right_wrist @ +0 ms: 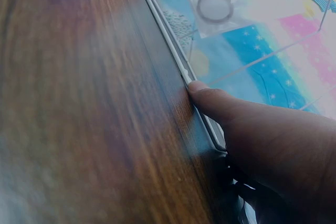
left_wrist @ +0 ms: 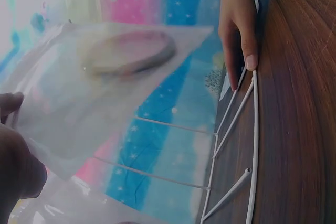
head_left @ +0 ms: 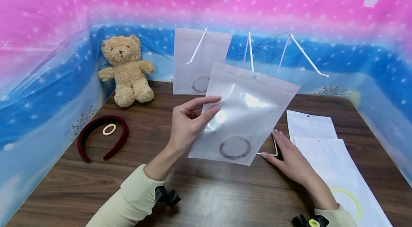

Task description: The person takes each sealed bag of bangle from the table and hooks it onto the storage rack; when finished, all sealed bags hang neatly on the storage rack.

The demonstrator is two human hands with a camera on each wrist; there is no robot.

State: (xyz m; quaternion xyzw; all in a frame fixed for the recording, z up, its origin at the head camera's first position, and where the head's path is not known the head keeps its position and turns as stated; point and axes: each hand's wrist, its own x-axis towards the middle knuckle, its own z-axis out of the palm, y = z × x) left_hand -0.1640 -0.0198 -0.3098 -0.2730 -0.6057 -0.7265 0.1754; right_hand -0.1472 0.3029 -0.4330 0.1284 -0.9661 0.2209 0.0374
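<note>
My left hand (head_left: 188,123) pinches the left edge of a translucent zip bag (head_left: 248,112) between thumb and fingers. Inside the bag, near its bottom, shows a ring-shaped item (head_left: 235,147) like a bangle. The bag is held up, tilted, in front of a white wire rack (head_left: 304,53) with three prongs; its punched hole overlaps the lower part of the middle prong in the head view. My right hand (head_left: 294,162) rests at the rack's front right base corner, fingers straight, thumb pressing the base wire (right_wrist: 167,35).
A similar bag (head_left: 199,59) hangs on the left prong. Two white bags (head_left: 325,162) lie overlapping at right, the front one showing a yellow ring. A teddy bear (head_left: 125,71) sits back left, behind a dark red headband (head_left: 123,137) and a small pale ring (head_left: 109,129).
</note>
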